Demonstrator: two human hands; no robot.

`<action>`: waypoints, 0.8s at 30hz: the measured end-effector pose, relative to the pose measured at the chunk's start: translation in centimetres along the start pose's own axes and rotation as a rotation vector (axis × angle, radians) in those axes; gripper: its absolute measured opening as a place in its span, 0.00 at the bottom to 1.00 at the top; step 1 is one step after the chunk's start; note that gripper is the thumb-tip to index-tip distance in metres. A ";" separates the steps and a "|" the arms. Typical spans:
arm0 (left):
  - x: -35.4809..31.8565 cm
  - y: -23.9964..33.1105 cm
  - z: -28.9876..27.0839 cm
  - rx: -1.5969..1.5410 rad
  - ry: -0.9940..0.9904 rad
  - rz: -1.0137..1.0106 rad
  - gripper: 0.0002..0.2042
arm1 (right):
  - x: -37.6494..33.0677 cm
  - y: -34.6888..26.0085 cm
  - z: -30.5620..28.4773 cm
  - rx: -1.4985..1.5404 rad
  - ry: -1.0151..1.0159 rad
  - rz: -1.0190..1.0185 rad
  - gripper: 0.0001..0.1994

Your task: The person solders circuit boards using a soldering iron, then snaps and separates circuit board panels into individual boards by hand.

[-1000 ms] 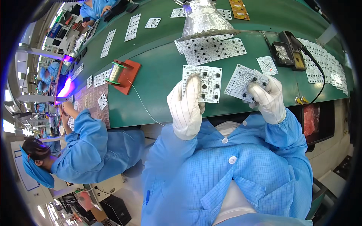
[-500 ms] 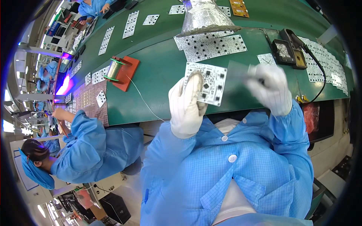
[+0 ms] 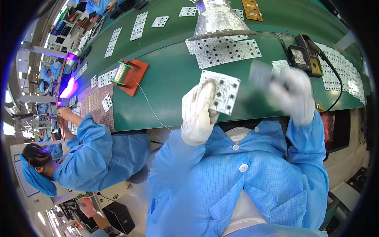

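My left hand (image 3: pixel 197 118), in a white striped glove, pinches a white circuit board (image 3: pixel 227 94) by its left edge, thumb on top. Small black chips dot the board's face, which is tilted up above the front edge of the green bench. To its right, my gloved right hand (image 3: pixel 293 96) is smeared by motion, its fingers closed. A grey, flat, brush-like thing (image 3: pixel 260 74) sticks out of it toward the board, too blurred to name surely. Hand and board are apart.
Behind the board lie more white boards (image 3: pixel 229 53) under a foil-covered hood (image 3: pixel 221 19). A solder wire spool (image 3: pixel 123 74) on a red stand is at left. A soldering iron holder (image 3: pixel 310 55) and stacked boards (image 3: pixel 343 75) are at right. A co-worker (image 3: pixel 92 154) sits at left.
The circuit board in my left hand has shifted slightly right and down and turned a little. My right hand has moved slightly right, with the grey thing still in it.
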State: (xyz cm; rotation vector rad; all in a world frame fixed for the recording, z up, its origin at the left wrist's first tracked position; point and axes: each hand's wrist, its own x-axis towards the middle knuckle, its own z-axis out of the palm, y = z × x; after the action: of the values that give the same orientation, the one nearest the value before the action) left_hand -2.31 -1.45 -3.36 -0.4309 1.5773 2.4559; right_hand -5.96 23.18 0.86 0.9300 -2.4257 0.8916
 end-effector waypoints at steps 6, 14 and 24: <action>-1.6 2.0 -0.9 0.073 -0.068 0.140 0.09 | 1.6 3.4 -0.6 0.067 0.154 0.205 0.05; 12.6 8.3 -7.8 0.670 0.282 0.321 0.13 | 8.9 23.4 -2.8 -0.142 0.087 0.730 0.18; 31.1 12.8 -8.9 1.104 0.403 0.182 0.30 | 17.2 29.7 -1.0 -0.820 -0.032 0.871 0.26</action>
State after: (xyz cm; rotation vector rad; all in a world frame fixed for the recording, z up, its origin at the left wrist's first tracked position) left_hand -34.36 -14.76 -6.54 -0.5791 2.8663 1.2403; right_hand -38.73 33.26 -1.41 -0.4361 -2.8134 0.0125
